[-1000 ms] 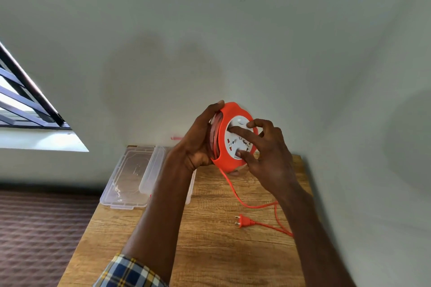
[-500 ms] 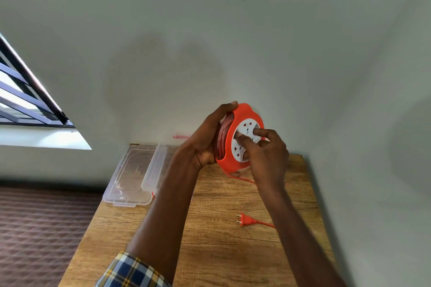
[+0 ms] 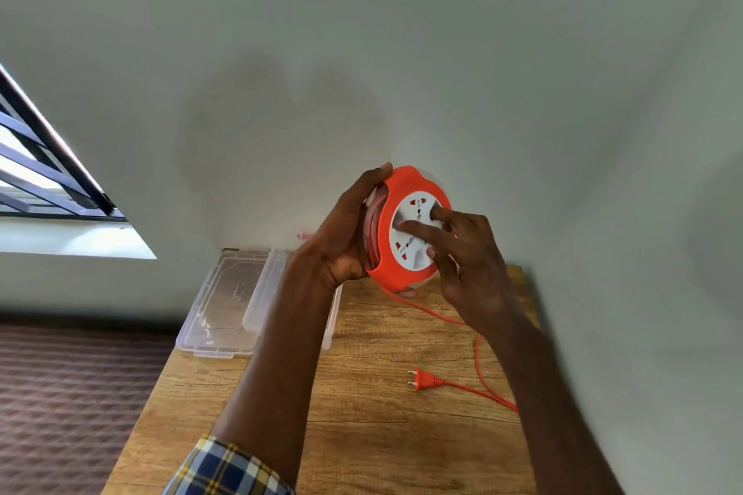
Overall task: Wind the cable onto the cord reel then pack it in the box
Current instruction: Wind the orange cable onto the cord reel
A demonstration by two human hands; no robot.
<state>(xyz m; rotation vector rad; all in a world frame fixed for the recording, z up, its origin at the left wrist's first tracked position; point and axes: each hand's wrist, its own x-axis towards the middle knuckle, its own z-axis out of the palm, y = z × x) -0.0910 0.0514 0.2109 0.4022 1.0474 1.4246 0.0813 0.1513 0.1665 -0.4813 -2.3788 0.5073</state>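
Nearest me, a plaid sleeve (image 3: 225, 466) shows at the bottom edge, and past it an orange plug (image 3: 422, 379) lies on the wooden desk (image 3: 362, 434) with its orange cable (image 3: 478, 358) trailing right and looping back up to the reel. Above the desk's far end I see the left hand (image 3: 341, 237) wrapped around the rim of the orange cord reel (image 3: 406, 229), held upright off the desk, while the right hand (image 3: 470, 265) presses curled fingers against its white socket face. Farther left, the clear plastic box (image 3: 265, 293) and its lid (image 3: 221, 305) sit open against the wall.
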